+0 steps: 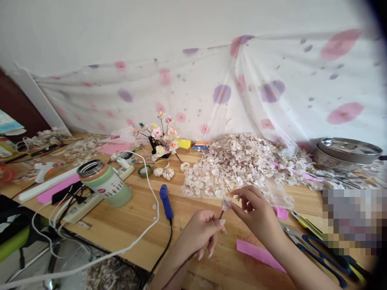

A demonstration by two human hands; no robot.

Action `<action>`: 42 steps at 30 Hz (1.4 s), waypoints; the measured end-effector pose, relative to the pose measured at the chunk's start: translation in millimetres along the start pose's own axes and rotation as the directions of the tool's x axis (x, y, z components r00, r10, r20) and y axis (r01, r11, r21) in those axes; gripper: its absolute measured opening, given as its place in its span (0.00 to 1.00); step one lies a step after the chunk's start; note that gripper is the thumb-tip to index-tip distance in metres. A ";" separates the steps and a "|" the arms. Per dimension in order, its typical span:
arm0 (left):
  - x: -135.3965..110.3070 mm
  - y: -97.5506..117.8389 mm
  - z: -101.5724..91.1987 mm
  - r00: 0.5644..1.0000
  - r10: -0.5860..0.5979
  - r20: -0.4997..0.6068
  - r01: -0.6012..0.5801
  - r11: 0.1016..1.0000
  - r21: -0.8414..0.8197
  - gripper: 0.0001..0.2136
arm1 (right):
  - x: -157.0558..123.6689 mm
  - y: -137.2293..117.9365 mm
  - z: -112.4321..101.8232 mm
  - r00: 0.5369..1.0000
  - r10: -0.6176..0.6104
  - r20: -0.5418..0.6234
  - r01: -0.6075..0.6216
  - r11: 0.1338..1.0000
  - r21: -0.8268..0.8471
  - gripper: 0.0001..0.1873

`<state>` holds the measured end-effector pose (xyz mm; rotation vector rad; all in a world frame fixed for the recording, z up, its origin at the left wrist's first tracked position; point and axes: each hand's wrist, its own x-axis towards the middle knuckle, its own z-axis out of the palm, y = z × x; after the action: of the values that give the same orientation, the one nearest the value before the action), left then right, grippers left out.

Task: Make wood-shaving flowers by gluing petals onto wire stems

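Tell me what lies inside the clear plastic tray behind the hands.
Loose pale shell petals fill the left part of the clear tray. The right hand covers its middle, so the contents there cannot be seen.

A white cloth [211, 88] dotted with pink and purple blotches fills the upper frame. On the light wooden surface [133, 225] lie a blue glue gun [166, 201], a pale green jar [105, 183] and pink paper strips [256, 253].

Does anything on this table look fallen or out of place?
Yes: the pale green cylindrical jar lies tipped on its side over the white power strip. The left hand and right hand pinch a small pale wire-stemmed flower.
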<state>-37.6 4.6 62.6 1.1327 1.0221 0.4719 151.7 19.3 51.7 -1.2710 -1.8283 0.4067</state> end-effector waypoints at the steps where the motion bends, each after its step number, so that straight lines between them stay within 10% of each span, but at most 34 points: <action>1: -0.8 0.3 0.7 1.000 -0.011 -0.004 0.011 1.000 -0.007 0.13 | -0.5 -0.5 0.2 1.000 -0.008 0.002 0.008 1.000 -0.001 0.08; 13: -7.6 -0.3 5.1 0.997 0.023 -0.070 -0.024 1.000 -0.003 0.19 | -2.7 -20.3 -10.2 0.993 -0.069 -0.098 0.082 0.987 0.136 0.04; 18: -10.3 0.5 6.7 0.990 0.107 -0.088 -0.118 0.984 -0.137 0.20 | -10.4 -35.4 -25.2 0.943 -0.237 -0.235 0.248 0.969 0.016 0.10; 25: -17.9 6.7 9.7 0.985 0.170 -0.028 -0.170 0.931 -0.322 0.18 | -20.2 -47.6 -17.6 0.840 -0.538 -0.077 0.523 0.839 -0.150 0.18; 42: -17.4 3.5 13.3 0.987 0.147 -0.059 -0.158 0.943 -0.293 0.17 | -18.5 -38.4 -8.5 0.861 -0.497 -0.105 0.443 0.836 -0.324 0.22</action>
<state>-34.2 -14.1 74.0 0.9384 0.8635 0.7475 137.4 -15.2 73.9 -0.9488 -2.0049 -0.2574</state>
